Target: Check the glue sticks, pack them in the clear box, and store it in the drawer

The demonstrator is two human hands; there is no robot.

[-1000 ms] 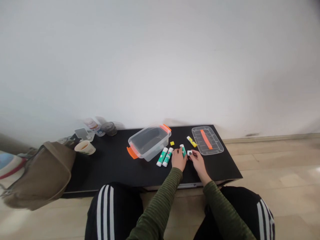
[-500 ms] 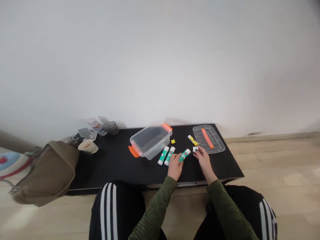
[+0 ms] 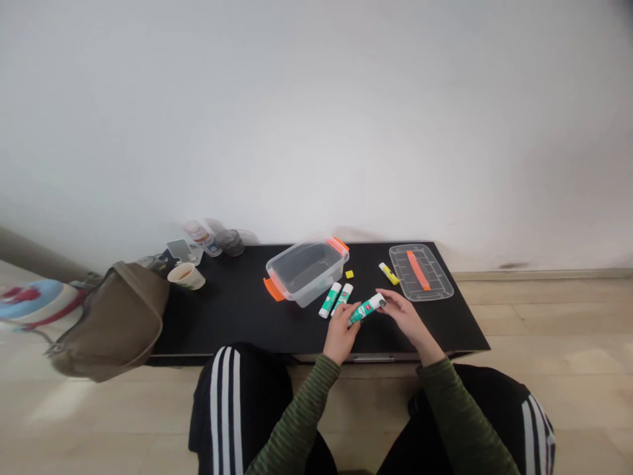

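My left hand [image 3: 342, 332] is closed around a green and white glue stick [image 3: 364, 309], which points up to the right. My right hand [image 3: 403, 316] has its fingers at the white end of this stick, pinching it; whether a separate white piece is between them is hard to tell. Two more green glue sticks, a left one [image 3: 330, 300] and a right one [image 3: 342, 297], lie side by side just beyond my left hand. A small yellow block [image 3: 349, 274] is behind them. Beyond my right hand lies a yellow stick [image 3: 388, 273] with a white end.
On the black table [image 3: 217, 323] stand an open clear box [image 3: 316, 290] with orange clips, its lid [image 3: 438, 280] at the right, a paper cup [image 3: 190, 280], a dark glass [image 3: 230, 243] and a bottle [image 3: 202, 237]. A brown bag [image 3: 109, 316] is at the left edge.
My right hand has moved left to the end of the glue stick in my left hand. The white piece that was in its fingers is now at the stick's end. The view has shifted slightly.
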